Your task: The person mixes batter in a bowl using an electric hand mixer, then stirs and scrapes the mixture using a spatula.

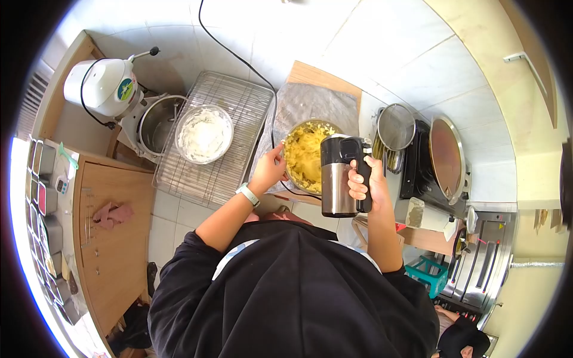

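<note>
A metal bowl [330, 124] holds a lumpy yellow mixture [303, 156] with paler bits near its far edge. My left hand [270, 170], with a pale watch on the wrist, pinches the bowl's left rim. In my right hand [365, 182] is the black handle of an electric hand mixer [338, 185] with a steel body. The mixer is over the right side of the bowl, and its beaters are hidden. Its black cord [275, 110] hangs from the wall side and passes close by my left fingers.
To the left, a bowl of white cream [205, 134] stands on a wire rack [227, 89], beside a white stand mixer [110, 86]. On the right are a sieve [396, 126] and a large round pan [446, 158]. A teal stool [427, 276] and another person [459, 334] are at lower right.
</note>
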The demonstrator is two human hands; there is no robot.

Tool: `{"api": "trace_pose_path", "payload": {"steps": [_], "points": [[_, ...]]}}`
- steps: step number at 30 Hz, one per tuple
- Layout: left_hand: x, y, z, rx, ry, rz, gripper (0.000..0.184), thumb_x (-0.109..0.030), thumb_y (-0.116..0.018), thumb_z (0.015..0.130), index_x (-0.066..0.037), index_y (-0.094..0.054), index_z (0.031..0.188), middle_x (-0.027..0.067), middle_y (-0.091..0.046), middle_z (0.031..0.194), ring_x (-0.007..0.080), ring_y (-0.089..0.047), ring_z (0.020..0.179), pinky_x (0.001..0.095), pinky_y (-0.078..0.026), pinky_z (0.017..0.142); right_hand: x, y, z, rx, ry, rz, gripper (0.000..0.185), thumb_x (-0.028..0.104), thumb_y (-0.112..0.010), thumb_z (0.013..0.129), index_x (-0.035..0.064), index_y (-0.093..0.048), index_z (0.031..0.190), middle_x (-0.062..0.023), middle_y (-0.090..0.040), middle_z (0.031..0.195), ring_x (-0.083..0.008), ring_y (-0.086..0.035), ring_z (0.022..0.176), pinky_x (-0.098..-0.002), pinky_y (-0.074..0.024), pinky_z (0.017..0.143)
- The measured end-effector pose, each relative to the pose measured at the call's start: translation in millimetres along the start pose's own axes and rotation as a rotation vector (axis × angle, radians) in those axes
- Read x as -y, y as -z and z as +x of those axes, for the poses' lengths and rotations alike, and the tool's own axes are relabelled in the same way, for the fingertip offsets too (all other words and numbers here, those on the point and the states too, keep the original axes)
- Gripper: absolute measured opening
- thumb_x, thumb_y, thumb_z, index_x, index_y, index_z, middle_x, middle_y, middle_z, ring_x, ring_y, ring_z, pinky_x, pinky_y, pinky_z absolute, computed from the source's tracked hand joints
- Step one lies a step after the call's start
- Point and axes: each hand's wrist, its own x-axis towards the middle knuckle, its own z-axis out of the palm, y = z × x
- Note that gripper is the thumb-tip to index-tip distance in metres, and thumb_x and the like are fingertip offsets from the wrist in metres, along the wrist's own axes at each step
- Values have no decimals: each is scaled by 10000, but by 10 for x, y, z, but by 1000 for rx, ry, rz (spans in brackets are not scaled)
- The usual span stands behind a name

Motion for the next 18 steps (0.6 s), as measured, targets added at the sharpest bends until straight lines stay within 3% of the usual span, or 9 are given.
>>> {"api": "trace_pose_path", "payload": {"steps": [2, 7, 13, 18], "points": [[4, -54, -22, -34, -29, -20, 494, -1, -478, 830, -14, -405, 1318, 99, -576, 804, 197, -651, 560, 278, -559, 491, -19, -20, -57, -5, -38, 48, 480, 558, -426, 870, 84, -498, 901, -11, -411, 571, -84, -337, 374, -234, -300, 321], [12, -25, 20, -24, -1, -62, 507, 16, -470, 824, -4, -388, 1324, 92, -565, 820, 193, -649, 570, 286, -569, 508, -175, -222, 54, 87, 10, 87, 651, 695, -300, 840, 76, -492, 897, -18, -412, 558, -101, -331, 364, -248, -287, 322], [17, -25, 15, -25, 11, -79, 504, 10, -479, 826, -6, -391, 1323, 94, -563, 846, 196, -651, 581, 288, -573, 516, -224, -287, 244, 46, 43, -2, 543, 629, -394, 860, 94, -476, 898, -47, -440, 543, -133, -370, 363, -281, -320, 341], [-4, -4, 3, 9, 25, -54, 498, -13, -481, 849, -27, -379, 1337, 78, -541, 881, 189, -650, 608, 288, -576, 543, -179, -341, 245, -86, 70, -101, 535, 625, -398, 862, 99, -498, 876, -24, -425, 523, -106, -345, 337, -249, -295, 316]]}}
